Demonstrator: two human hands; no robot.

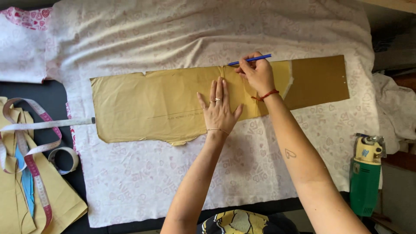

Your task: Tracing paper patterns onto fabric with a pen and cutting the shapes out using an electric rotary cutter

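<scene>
Nearest, our left hand (219,108) lies open and flat, fingers spread, pressing the brown paper pattern (164,106) at centre frame onto pink heart-print fabric (173,173). Beyond, our right hand (258,73) pinches a blue pencil (251,59) at the pattern's upper edge.

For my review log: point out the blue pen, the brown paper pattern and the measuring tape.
blue pen (255,58), head view, middle of the barrel.
brown paper pattern (147,106), head view, bare left half.
measuring tape (30,162), head view, pink strip.
</scene>
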